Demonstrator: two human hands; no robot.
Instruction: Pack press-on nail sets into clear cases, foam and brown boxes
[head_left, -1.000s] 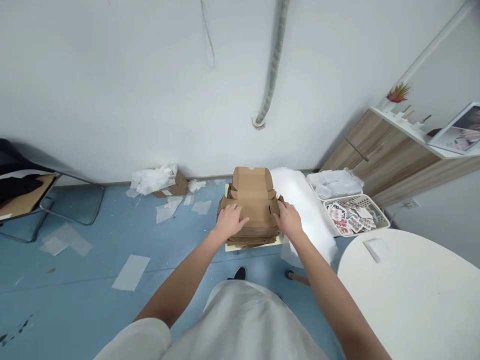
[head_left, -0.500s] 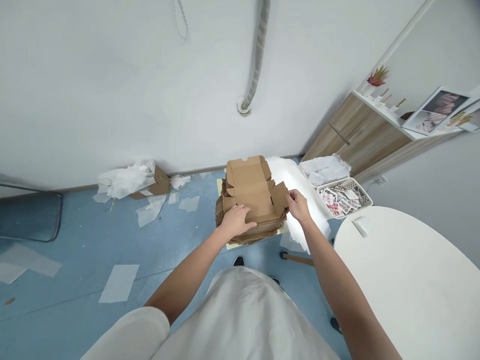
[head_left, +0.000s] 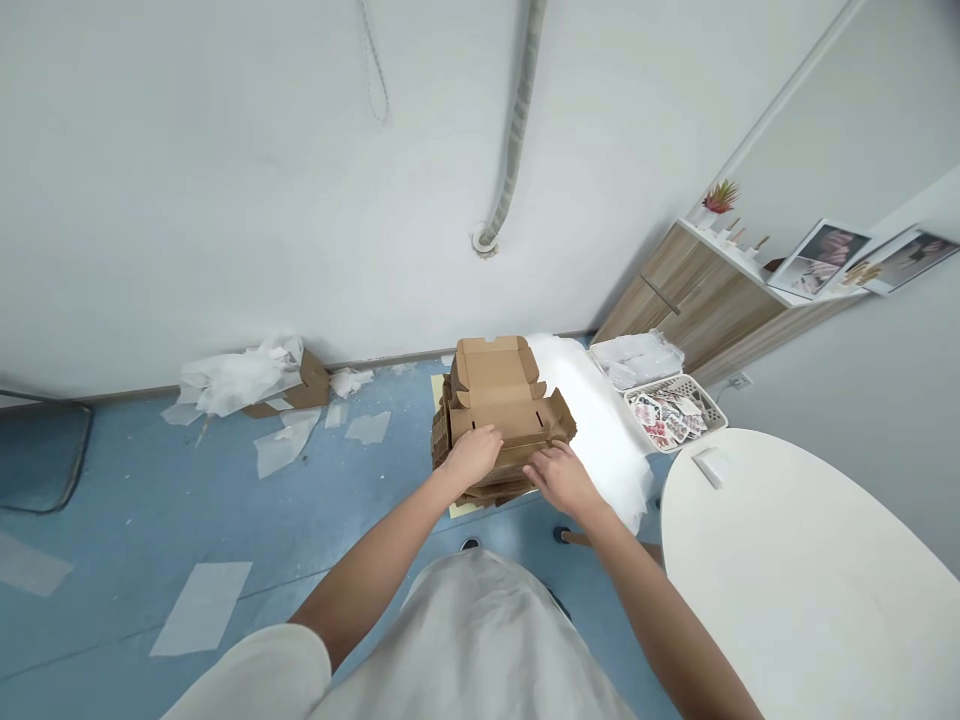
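Brown corrugated cardboard box blanks (head_left: 504, 420), die-cut and flat, are being kept in a tall, uneven stack on a pale yellow flat support (head_left: 456, 509) on the blue floor (head_left: 150, 500), at twelve o'clock from the person. The left hand (head_left: 474, 455) is being laid palm-down, fingers loosely spread, on the top blank. The right hand (head_left: 562, 478) is being held at the stack's five o'clock corner; whether it is clamped on an edge cannot be told. A slide is being risked: flaps are jutting unevenly, so a sideways pull could be spilling blanks toward the white foam roll (head_left: 592, 420) at three o'clock.
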